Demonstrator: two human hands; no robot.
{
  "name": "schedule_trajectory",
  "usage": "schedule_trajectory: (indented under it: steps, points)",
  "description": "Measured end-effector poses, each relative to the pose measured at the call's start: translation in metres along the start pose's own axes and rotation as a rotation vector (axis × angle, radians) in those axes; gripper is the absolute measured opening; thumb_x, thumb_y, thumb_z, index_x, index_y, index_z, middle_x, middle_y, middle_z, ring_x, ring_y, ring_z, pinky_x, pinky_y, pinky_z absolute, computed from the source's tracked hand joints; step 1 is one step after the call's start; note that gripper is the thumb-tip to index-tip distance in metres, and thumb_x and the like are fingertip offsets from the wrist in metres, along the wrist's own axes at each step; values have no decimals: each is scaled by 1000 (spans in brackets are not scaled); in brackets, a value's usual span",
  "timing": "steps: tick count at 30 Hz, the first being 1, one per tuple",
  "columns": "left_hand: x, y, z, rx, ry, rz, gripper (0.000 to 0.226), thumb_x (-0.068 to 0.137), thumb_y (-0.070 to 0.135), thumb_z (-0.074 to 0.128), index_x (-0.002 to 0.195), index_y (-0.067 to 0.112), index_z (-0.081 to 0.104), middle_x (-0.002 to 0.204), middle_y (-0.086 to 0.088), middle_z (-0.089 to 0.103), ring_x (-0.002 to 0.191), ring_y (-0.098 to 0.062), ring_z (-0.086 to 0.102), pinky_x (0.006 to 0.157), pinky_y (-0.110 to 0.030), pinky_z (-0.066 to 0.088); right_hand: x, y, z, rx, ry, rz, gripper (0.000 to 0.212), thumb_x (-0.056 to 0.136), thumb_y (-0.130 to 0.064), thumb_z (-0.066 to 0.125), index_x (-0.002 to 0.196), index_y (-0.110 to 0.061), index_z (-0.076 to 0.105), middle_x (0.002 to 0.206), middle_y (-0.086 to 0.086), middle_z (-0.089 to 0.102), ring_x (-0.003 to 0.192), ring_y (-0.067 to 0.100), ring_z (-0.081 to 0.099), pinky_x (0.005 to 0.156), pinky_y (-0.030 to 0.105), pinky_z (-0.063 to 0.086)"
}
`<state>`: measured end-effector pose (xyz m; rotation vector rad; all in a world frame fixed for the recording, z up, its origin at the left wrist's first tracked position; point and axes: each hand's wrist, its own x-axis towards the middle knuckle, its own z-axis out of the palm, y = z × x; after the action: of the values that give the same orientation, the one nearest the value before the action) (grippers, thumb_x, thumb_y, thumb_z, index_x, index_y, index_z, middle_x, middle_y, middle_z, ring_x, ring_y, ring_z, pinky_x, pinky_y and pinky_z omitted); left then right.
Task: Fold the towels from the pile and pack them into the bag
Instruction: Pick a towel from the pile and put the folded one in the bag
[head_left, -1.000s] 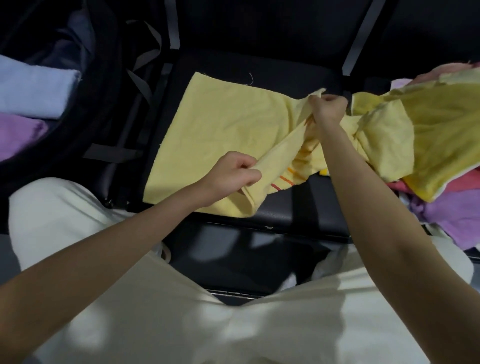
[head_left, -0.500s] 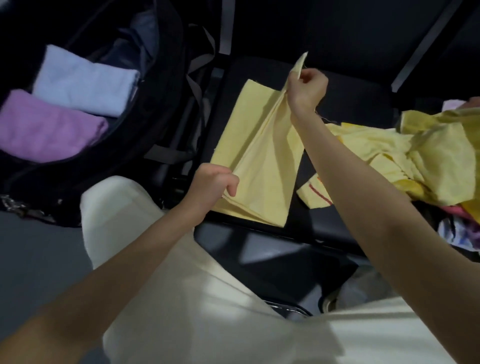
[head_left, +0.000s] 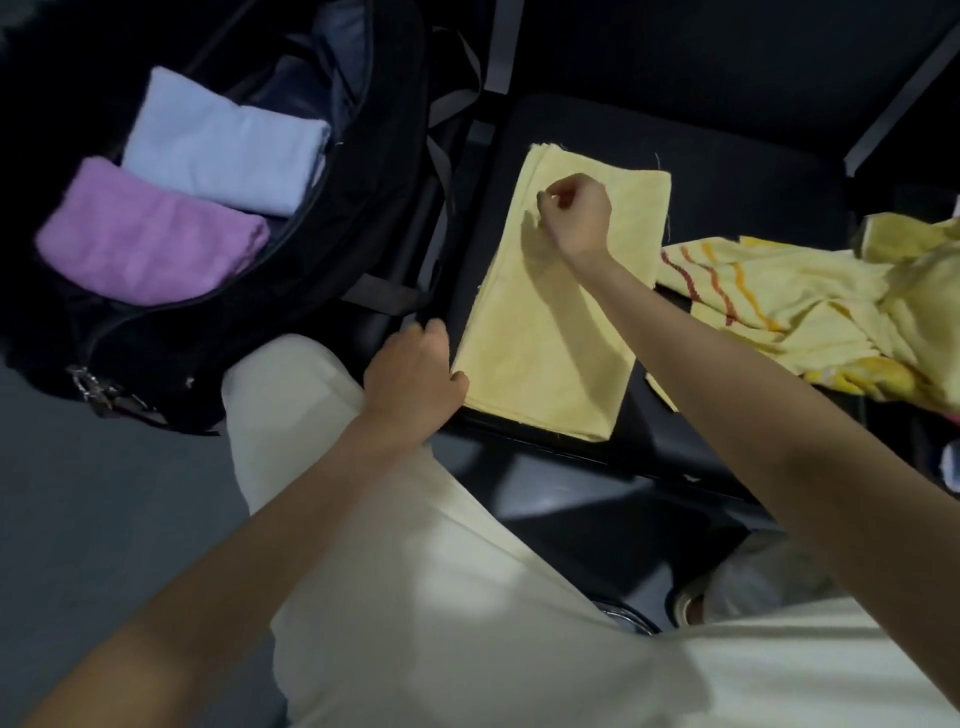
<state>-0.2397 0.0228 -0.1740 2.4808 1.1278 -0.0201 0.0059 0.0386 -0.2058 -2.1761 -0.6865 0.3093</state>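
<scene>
Dark seat (head_left: 727, 171): towel (head_left: 550, 332) between hands

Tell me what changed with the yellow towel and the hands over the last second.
The plain yellow cloth towel was folded leftward in half and now lies flat. The right hand pinches its far edge; the left hand grips its near corner. The lilac and pale blue towels stayed in the bag.

Waiting-area style seating, black padded seat (head_left: 727, 171), grey floor (head_left: 104, 519), dim light, exact place unclear
</scene>
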Motion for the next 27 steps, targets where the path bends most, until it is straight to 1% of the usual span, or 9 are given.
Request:
schedule_trajectory:
  steps: [4,6,8,10,13,17,21,24,27]
  points:
    - [-2,-8,2,-3,94,503,28,72,8,75,97,5,64,98,-8,58,90,-27,56,73,-43,52,-64,26,-44,-155,-121,-317,17,90,-11,55,104,-5,61,92,3,57,74,11,52,64,8,36]
    - [-3,-10,3,44,21,631,29,72,7,75,99,7,65,102,-4,60,95,-23,56,75,-40,52,-95,43,-68,-221,-213,-446,21,91,-21,51,103,-6,60,95,4,55,73,14,55,66,22,44]
    - [-3,-8,6,84,-57,656,32,77,10,73,108,10,64,113,-1,59,107,-19,54,84,-37,50,-125,56,-91,-287,-303,-574,33,89,-34,45,102,-7,60,97,4,54,75,18,57,64,35,49]
    - [-1,-5,9,135,-140,621,36,84,18,67,119,14,59,125,4,54,118,-14,48,94,-32,44,-148,66,-108,-379,-380,-718,39,88,-40,47,102,-7,61,98,6,56,79,23,58,64,37,51]
    - [0,3,8,204,-225,592,42,87,25,65,126,17,55,131,7,49,120,-12,46,96,-30,42,-169,84,-117,-498,-464,-842,44,83,-44,61,107,-7,63,105,9,61,92,26,60,76,37,51]
    - [0,10,5,225,-256,547,47,84,31,70,126,18,56,129,6,50,117,-14,49,96,-32,43,-180,102,-111,-535,-464,-867,39,78,-26,75,111,-9,65,112,9,63,101,29,60,79,40,53]
    - [-2,14,8,216,-240,504,54,76,44,76,118,17,56,121,5,50,113,-15,47,91,-35,46,-186,105,-105,-470,-346,-819,18,82,-5,67,100,-7,68,98,9,67,89,30,63,71,41,52]
    - [-7,19,17,273,-164,489,52,75,50,73,111,17,55,113,4,48,106,-15,44,79,-31,45,-195,97,-107,-244,-338,-585,8,92,-12,56,93,-6,60,83,7,64,76,26,59,66,38,47]
    - [-12,22,25,292,-85,569,30,83,31,68,106,15,59,107,1,54,102,-20,50,82,-31,42,-203,97,-118,-81,-314,-416,14,97,-17,49,88,-7,52,72,4,57,65,21,54,60,37,42]
